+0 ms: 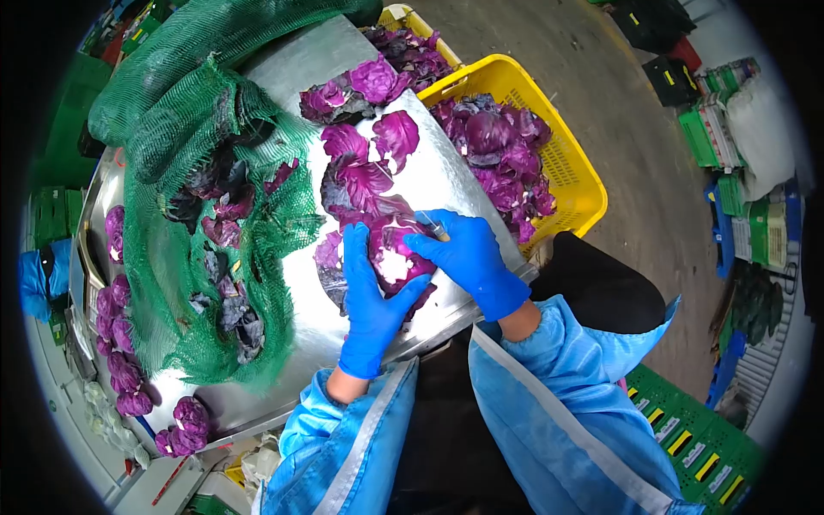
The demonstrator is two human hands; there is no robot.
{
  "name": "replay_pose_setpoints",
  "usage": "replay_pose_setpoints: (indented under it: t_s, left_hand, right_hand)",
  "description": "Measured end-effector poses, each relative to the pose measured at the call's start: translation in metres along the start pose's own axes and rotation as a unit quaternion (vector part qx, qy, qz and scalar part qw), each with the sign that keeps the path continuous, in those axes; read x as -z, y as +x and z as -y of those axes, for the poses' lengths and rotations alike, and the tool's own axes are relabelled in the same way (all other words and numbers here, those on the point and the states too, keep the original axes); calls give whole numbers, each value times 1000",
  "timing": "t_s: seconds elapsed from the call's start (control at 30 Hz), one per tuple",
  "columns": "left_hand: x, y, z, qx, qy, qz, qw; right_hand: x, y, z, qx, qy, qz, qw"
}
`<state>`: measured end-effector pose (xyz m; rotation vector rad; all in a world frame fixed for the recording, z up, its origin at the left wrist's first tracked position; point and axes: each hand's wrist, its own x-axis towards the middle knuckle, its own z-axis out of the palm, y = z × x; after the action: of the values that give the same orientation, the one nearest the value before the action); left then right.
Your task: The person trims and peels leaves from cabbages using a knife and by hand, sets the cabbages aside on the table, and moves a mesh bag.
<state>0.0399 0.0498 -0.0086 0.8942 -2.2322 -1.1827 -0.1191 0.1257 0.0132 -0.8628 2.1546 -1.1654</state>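
A red cabbage (pixel 396 257) with a pale cut patch rests on the metal table in front of me. My left hand (pixel 369 300), in a blue glove, grips its left and near side, thumb against the cabbage. My right hand (pixel 470 253), gloved too, is closed around what looks like a small knife (pixel 439 231); only a bit of it shows between the fingers. The right thumb touches the cabbage's right side. Loose purple leaves (pixel 365 176) lie just beyond the cabbage.
Green netting (pixel 275 318) with dark leaf scraps covers the table's left part. Several red cabbages (pixel 190 416) line the table's left edge. A yellow crate (pixel 584 184) of purple leaves stands against the right edge, another behind it. Green crates (pixel 687 429) sit lower right.
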Motion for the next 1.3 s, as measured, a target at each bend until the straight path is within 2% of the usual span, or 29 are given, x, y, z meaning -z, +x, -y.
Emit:
replay_pose_setpoints:
  t_s: [0.03, 0.13, 0.17, 0.2, 0.27, 0.3, 0.33, 0.4, 0.47, 0.53, 0.6, 0.67, 0.7, 0.73, 0.77, 0.8, 0.83, 0.9, 0.93, 1.0, 1.03, 1.07, 1.1, 1.13, 1.2, 1.3]
  left_hand:
    - [-7, -1, -1, 42, 5, -16, 999]
    - [-2, 0, 4, 65, -55, -19, 996]
    - [1, -2, 4, 72, -61, -11, 995]
    - [5, -4, 5, 72, -60, -10, 996]
    - [11, -7, 8, 87, -102, 17, 991]
    - [11, -8, 7, 73, -122, 23, 990]
    - [12, -7, 6, 73, -123, 23, 989]
    - [13, -1, 4, -6, -12, 48, 999]
    - [15, 6, -3, -14, -3, 53, 999]
    - [15, 9, -8, -10, -3, 44, 999]
    - [14, 13, -3, -18, 19, 50, 998]
    - [9, 14, 6, 8, -55, 65, 996]
    - [6, 16, 5, -2, -44, 54, 998]
    - [4, 14, 3, -2, -44, 53, 998]
    - [2, 10, 0, -23, -17, 57, 998]
    - [1, 8, -2, -45, 11, 58, 997]
    - [2, 4, -5, -86, 35, 55, 994]
    - [5, 6, -7, -71, 38, 65, 995]
    - [8, 14, -9, -74, 44, 71, 994]
    - [12, 19, -7, -57, 37, 74, 995]
    - [12, 20, 2, -50, -2, 65, 997]
    - [12, 22, 7, -46, -42, 56, 997]
    - [13, 24, 5, -29, -22, 64, 997]
    - [12, 25, 3, -31, -25, 65, 997]
    - [8, 25, 1, 29, -112, 84, 990]
    - [7, 27, 4, 38, -108, 94, 989]
  right_hand:
    - [-3, -1, -1, 4, 43, -1, 999]
    - [-4, -2, -8, 60, 43, 11, 997]
    - [1, -2, -7, 110, -35, -21, 993]
    - [6, 4, -7, 78, -74, -34, 994]
    - [13, 20, -39, 34, 76, -58, 995]
    - [29, 26, -39, -39, 6, 61, 997]
    - [26, 23, -25, -39, 5, 61, 997]
    - [12, 12, 7, 6, -52, 78, 996]
    - [14, 13, 9, 18, -68, 113, 991]
    - [12, 20, 3, 12, -10, 171, 985]
    - [10, 14, 10, 22, -50, 148, 987]
    - [3, 11, 22, 18, -106, 86, 991]
    - [-7, 11, 6, 64, -139, 43, 987]
    - [-10, 19, -24, 65, -139, 43, 987]
    - [-4, 32, -60, 7, -140, 47, 989]
    - [3, 42, -65, -48, -141, 48, 988]
    - [2, 44, -69, -47, -141, 45, 988]
    - [-2, 30, -69, -9, -136, 2, 991]
    - [1, 27, -46, -48, -163, 27, 985]
    - [1, 13, -30, 89, -168, -100, 977]
    - [2, 9, -22, 91, -166, -98, 977]
    - [6, 6, -14, 88, -131, -45, 986]
    - [12, 1, -2, 84, -97, 8, 992]
    - [20, -6, 19, 12, -65, 112, 991]
    - [9, -13, 9, 156, -124, 63, 978]
    - [6, -15, 7, 140, -178, 88, 970]
